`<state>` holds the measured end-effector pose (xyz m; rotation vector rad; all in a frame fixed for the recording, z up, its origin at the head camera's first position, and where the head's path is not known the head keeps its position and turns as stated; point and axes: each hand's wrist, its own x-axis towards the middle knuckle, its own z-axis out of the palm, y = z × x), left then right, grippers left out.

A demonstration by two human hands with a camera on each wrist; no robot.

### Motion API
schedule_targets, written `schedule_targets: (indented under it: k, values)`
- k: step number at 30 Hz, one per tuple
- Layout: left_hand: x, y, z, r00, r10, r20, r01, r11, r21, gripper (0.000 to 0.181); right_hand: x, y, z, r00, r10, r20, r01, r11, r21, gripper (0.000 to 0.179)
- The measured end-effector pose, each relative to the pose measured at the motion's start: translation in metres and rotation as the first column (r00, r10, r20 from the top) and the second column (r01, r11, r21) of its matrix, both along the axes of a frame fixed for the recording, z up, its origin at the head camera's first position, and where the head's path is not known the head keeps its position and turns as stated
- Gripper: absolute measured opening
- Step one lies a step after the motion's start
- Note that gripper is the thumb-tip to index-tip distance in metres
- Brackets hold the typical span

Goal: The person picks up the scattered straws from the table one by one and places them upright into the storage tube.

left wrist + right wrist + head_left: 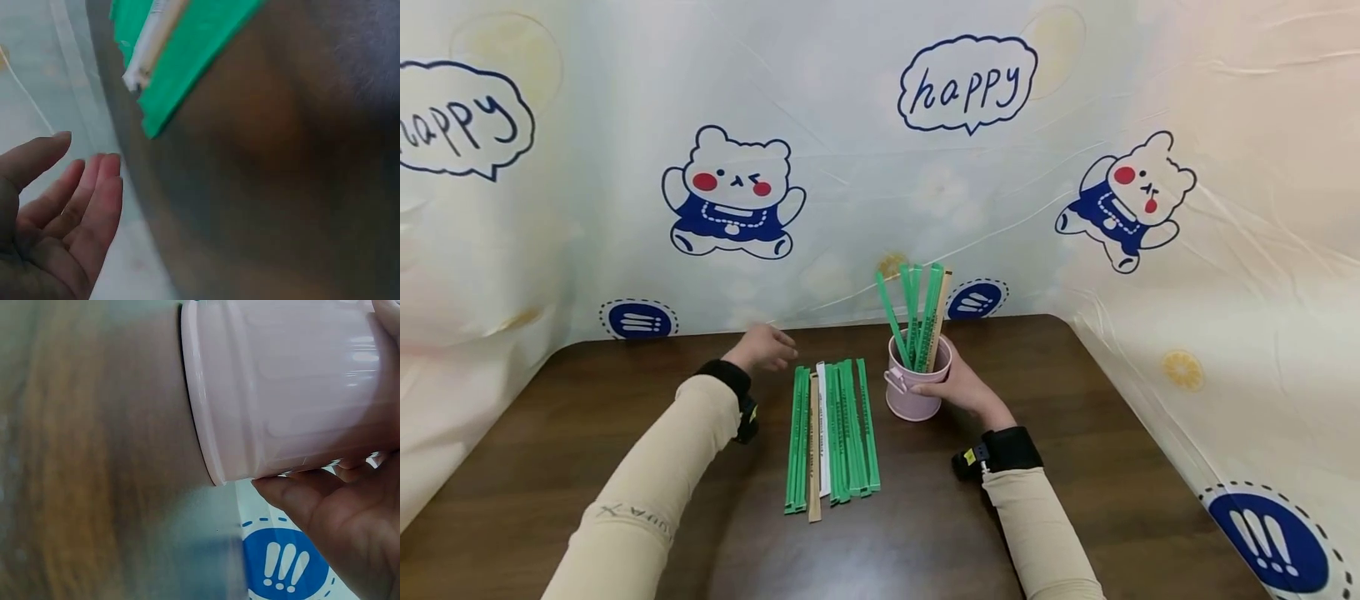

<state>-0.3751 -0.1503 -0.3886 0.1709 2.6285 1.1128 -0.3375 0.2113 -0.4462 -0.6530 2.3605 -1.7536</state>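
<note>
A small pink bucket (pixel 913 406) stands upright at the back of the table, holding several long slim green packets (pixel 912 312) and a tan one (pixel 938 321). My right hand (pixel 966 388) grips its right side; in the right wrist view fingers curve around the smooth pink wall (pixel 300 394). To the left, more green packets (pixel 850 433) lie side by side, printed with small text. Among them are a tan packet (pixel 814 458) and a white packet (pixel 824 433). Near their far ends my left hand (pixel 765 348) hovers with relaxed fingers, holding nothing.
Brown wooden table (pixel 700 533) under everything, its far edge just behind the bucket and left hand. A pale printed curtain (pixel 850 167) with bear drawings hangs behind and along both sides.
</note>
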Motion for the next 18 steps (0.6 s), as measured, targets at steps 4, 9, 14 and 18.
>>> schedule_targets:
  k: [4,9,14,18]
  values:
    - [0.004,-0.003,-0.025,0.995,0.063,0.077,-0.069,0.995,0.070,0.045,0.002,0.001,0.000,1.000,0.000,0.013,0.000,1.000,0.003,0.100]
    - [0.008,0.005,-0.035,0.991,0.111,0.080,-0.115,0.992,0.042,0.041,0.003,0.000,0.002,1.000,0.002,0.020,-0.003,1.000,0.003,0.100]
    - [0.008,0.015,-0.036,0.984,0.173,0.047,-0.174,0.985,-0.001,0.033,0.003,0.000,0.001,1.000,0.004,0.031,-0.004,1.000,-0.013,0.100]
    - [0.007,0.018,-0.040,0.978,0.208,0.031,-0.207,0.978,-0.028,0.024,0.003,0.001,0.000,0.999,0.003,0.043,-0.003,1.000,-0.010,0.101]
